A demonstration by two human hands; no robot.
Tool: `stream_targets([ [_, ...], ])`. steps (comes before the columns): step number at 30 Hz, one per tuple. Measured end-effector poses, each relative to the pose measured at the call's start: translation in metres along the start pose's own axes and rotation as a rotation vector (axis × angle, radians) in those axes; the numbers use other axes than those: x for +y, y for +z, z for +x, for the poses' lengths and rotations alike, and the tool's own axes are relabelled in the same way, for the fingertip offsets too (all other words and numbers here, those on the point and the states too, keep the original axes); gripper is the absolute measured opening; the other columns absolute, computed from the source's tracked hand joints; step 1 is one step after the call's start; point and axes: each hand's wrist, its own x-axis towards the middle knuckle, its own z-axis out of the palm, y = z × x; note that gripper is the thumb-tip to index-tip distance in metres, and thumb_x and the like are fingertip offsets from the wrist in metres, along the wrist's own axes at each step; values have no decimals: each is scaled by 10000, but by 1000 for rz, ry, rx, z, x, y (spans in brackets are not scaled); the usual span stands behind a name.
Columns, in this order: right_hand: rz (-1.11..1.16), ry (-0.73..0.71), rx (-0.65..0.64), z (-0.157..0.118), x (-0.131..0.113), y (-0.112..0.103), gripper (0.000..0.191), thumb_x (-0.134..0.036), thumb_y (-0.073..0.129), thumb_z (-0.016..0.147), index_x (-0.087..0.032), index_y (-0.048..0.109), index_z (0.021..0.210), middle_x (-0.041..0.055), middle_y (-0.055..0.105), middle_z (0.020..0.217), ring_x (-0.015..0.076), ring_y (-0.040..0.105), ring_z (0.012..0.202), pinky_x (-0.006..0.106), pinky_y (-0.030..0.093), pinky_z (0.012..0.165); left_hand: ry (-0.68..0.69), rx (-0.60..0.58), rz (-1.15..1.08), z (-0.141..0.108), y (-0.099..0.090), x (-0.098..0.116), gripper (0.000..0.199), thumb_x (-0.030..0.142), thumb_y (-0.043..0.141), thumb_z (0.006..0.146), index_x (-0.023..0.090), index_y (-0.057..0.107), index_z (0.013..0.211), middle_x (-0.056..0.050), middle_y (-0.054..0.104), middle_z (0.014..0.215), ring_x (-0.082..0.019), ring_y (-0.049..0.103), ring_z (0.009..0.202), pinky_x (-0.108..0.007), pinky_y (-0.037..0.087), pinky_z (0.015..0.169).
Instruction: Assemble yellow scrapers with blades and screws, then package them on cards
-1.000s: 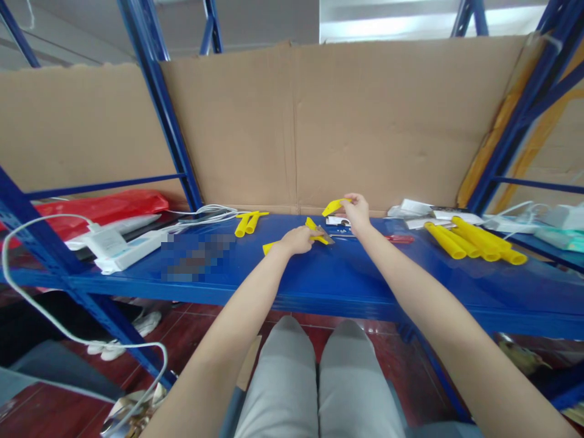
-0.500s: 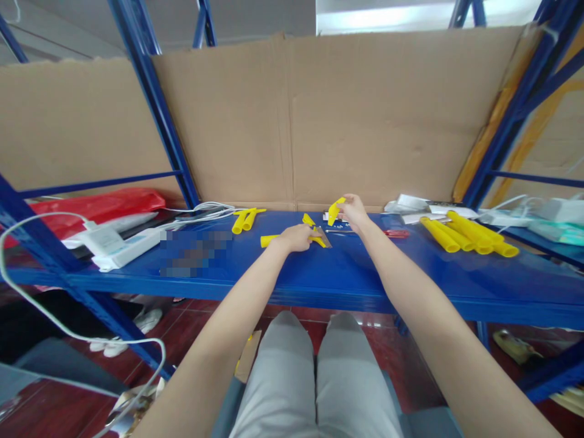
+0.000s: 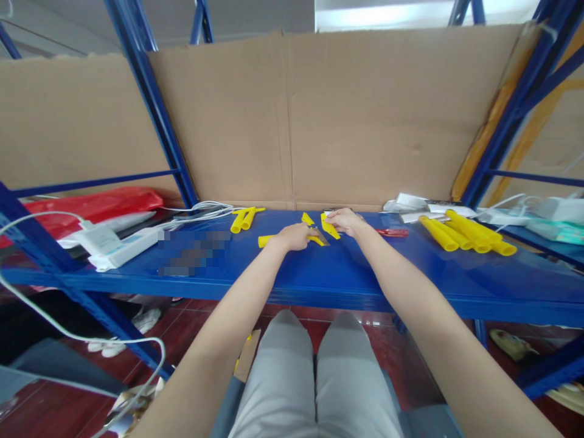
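Observation:
My left hand (image 3: 295, 236) is closed around a yellow-handled scraper (image 3: 265, 241) lying low over the blue shelf. The round handle end sticks out to the left of my fist. A thin metal blade and yellow head parts show beyond my fingers on the right. In a pinch, my right hand (image 3: 347, 220) holds a flat yellow plastic piece (image 3: 329, 227), tilted, just right of the blade and slightly apart from it. My fingers hide part of both things.
Two yellow T-shaped handles (image 3: 242, 220) lie back left. Several yellow tubes (image 3: 469, 234) are piled at right, beside white packets (image 3: 413, 204). A red-handled tool (image 3: 393, 232) lies behind my right forearm. A white power strip (image 3: 125, 249) sits at left; cardboard (image 3: 365, 121) walls the back.
My right hand has come down and slightly left with the yellow plastic piece, bringing it close to the scraper's blade. My left hand keeps its hold with hardly any movement.

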Motion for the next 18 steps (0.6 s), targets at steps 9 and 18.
stream_targets([
  [9, -62, 1, 4, -5, -2, 7, 214, 46, 576, 762, -116, 598, 623, -42, 516, 431, 58, 465, 398, 159, 403, 441, 70, 8, -56, 0, 0, -4, 498, 132, 472, 854, 399, 640, 1240, 49, 649, 1264, -183, 570, 1178, -261, 418, 989],
  [18, -96, -2, 3, -6, -1, 8, 190, 33, 588, 741, -122, 606, 634, -38, 524, 436, 68, 477, 400, 181, 448, 484, 52, 17, -31, 2, 2, -7, 459, 162, 515, 862, 363, 634, 1256, 22, 643, 1283, -198, 560, 1207, -279, 417, 1005],
])
